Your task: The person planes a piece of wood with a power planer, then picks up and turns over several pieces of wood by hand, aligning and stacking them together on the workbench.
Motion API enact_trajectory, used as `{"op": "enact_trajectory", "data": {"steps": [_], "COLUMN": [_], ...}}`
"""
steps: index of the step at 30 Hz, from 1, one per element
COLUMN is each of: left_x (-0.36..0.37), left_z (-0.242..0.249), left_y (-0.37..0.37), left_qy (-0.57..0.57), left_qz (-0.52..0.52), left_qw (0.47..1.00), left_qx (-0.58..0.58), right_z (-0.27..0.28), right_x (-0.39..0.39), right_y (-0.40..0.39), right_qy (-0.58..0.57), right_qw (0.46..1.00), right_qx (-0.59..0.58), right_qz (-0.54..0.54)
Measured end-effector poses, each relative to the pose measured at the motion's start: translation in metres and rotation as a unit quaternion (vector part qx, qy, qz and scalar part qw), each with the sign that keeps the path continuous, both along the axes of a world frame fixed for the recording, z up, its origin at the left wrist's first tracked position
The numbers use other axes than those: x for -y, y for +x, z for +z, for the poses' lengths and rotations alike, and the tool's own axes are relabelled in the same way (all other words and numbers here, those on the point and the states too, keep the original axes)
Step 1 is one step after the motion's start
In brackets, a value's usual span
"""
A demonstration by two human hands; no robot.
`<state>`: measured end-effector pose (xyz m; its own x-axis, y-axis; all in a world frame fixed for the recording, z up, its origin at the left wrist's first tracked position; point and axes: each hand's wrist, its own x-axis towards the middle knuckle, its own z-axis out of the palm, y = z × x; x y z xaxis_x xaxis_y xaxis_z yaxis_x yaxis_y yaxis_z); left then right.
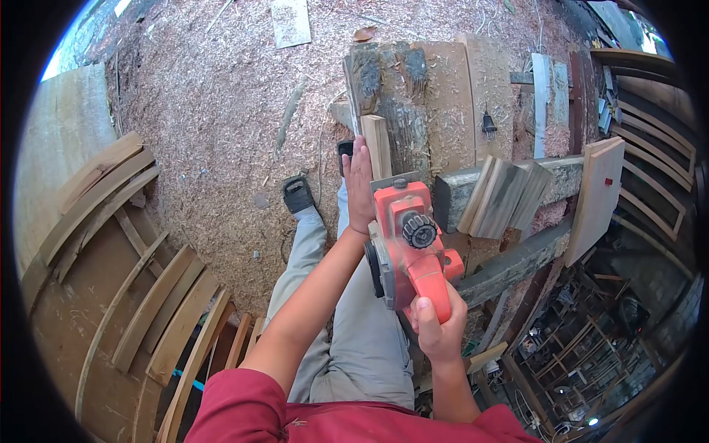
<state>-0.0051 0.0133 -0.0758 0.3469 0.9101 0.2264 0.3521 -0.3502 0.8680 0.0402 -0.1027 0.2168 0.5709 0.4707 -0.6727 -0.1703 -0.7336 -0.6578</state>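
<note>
A red electric planer [405, 244] with a black ribbed knob sits at the end of a narrow wood piece [377, 144] on the workbench [447, 103]. My right hand [439, 325] is wrapped round the planer's rear handle. My left hand [360, 184] lies flat along the left side of the wood piece, fingers stretched out and pointing away from me, just left of the planer's front. The planer hides the near part of the wood piece.
Short wood blocks [498, 198] lean on a beam right of the planer, near an upright board [594, 199]. Curved wood pieces [159, 303] are stacked at the left. Shavings [221, 111] cover the floor around my feet. A black bulb holder [488, 125] lies on the bench.
</note>
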Motion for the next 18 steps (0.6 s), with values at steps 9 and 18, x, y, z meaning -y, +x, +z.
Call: {"op": "enact_trajectory", "data": {"steps": [9,18], "left_x": [0.008,0.014], "left_z": [-0.014,-0.031], "left_y": [0.001,0.003], "left_qy": [-0.022,0.006], "left_qz": [-0.002,-0.001], "left_qw": [1.0,0.999], "left_qx": [-0.018,-0.037], "right_z": [-0.003,-0.004], "right_x": [-0.009,-0.019], "right_y": [0.003,0.008], "right_qy": [0.008,0.01], "right_qw": [1.0,1.0], "right_qx": [-0.005,0.001], "right_qz": [-0.006,0.004]}}
